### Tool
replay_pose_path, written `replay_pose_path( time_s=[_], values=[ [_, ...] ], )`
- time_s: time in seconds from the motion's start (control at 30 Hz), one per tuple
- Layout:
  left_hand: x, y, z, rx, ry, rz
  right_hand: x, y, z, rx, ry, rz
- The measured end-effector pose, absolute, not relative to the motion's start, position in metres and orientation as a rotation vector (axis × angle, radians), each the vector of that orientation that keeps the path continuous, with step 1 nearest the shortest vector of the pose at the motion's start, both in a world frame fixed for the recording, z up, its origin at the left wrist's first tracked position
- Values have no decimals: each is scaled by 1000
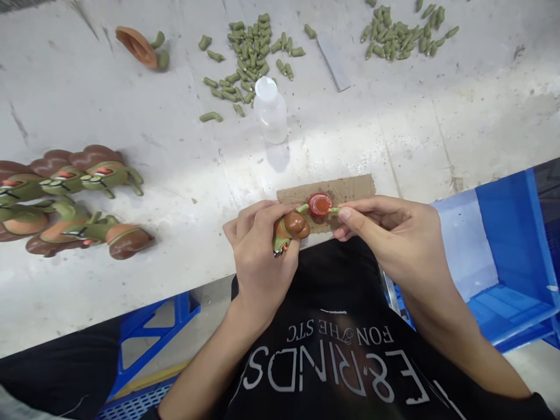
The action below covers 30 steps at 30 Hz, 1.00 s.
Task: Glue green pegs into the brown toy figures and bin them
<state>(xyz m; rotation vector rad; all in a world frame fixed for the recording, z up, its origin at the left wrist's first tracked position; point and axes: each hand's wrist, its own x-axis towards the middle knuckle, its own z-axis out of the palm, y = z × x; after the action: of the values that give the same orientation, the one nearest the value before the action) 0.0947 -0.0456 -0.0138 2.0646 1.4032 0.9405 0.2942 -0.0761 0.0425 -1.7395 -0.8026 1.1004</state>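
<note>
My left hand (265,251) is wrapped round a small green toy figure with a brown top (294,226), partly hidden by my fingers. Between the thumb and fingers of my right hand (394,230) is a small green limb-shaped piece (335,210), its tip at the rim of a red cap (319,205). Whether the tip touches the contents I cannot tell. Glossy reddish matter shows inside the cap, which rests on a piece of brown cardboard (350,188) at the table's near edge.
A white plastic bottle (270,111) stands beyond my hands. Loose green pieces lie in a left pile (251,49) and a right pile (400,38), with a flat grey strip (332,64) between. Finished-looking figures (100,166) line the left. A blue crate (511,262) is at right.
</note>
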Motion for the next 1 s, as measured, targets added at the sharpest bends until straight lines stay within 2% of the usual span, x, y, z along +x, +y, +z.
replay_pose_path(
  time_s=[0.8,1.0],
  values=[
    [94,-45,-11,2019,1429,875,291,-78,43,-1723,-779,1063],
    [93,-49,-1,1890,1329,1117,303,-80,45,-1541,-678,1160]
  ],
)
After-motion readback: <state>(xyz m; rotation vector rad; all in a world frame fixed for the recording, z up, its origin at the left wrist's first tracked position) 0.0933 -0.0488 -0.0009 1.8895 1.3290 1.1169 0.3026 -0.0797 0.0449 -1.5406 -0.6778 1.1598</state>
